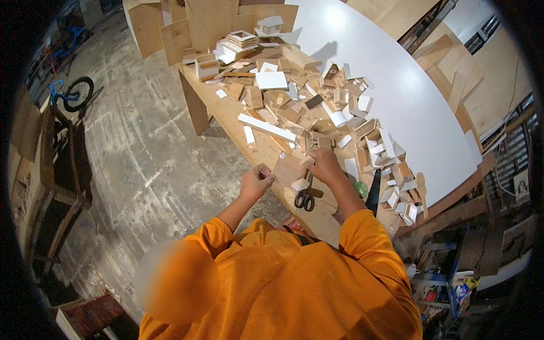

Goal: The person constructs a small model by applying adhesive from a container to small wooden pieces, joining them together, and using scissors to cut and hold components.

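My right fingers (317,155) are pinching a small wooden block (307,161), seemingly needing a steady hold; I can't tell what my left fingers (264,171) are gripping.

The pale wooden worktop (224,111) carries a jumbled heap of wood and white offcuts (292,111), with a long white strip (266,127) along its near side. Black-handled scissors (305,196), a flat wooden piece (288,168) and a green round object (360,188) lie nearer the front edge.
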`<state>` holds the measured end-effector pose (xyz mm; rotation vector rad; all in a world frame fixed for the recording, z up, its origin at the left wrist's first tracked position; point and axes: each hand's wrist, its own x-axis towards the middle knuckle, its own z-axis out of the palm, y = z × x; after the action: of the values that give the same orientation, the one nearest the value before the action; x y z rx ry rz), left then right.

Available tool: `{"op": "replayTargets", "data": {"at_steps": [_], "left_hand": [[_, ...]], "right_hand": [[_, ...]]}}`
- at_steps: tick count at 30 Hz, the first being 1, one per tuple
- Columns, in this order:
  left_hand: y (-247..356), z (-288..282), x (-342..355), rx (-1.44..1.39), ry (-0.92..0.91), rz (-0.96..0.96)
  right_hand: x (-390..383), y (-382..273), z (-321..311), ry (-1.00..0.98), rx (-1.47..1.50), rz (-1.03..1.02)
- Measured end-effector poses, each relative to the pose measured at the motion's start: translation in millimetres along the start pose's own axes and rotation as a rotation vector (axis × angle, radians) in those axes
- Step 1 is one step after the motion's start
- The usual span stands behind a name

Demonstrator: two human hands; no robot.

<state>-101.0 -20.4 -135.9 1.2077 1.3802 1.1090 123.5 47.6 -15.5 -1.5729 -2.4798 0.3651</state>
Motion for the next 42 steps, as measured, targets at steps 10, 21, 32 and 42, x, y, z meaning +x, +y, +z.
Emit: {"op": "replayTargets", "data": {"at_steps": [10,21,32,42], "left_hand": [[8,0,-3,-0.07,-0.024,-0.004],[16,-3,-2,-0.068,-0.053,-0.007],[13,-6,1,-0.107,-0.111,-0.018],[26,-5,-2,-0.169,-0.105,-0.051]], "right_hand": [[0,-2,2,0.042,0.015,-0.024],[-2,9,12,0.091,0.059,-0.056],[-21,-10,9,0.089,0.193,0.175],[-18,14,31,0.141,0.231,0.113]]}}
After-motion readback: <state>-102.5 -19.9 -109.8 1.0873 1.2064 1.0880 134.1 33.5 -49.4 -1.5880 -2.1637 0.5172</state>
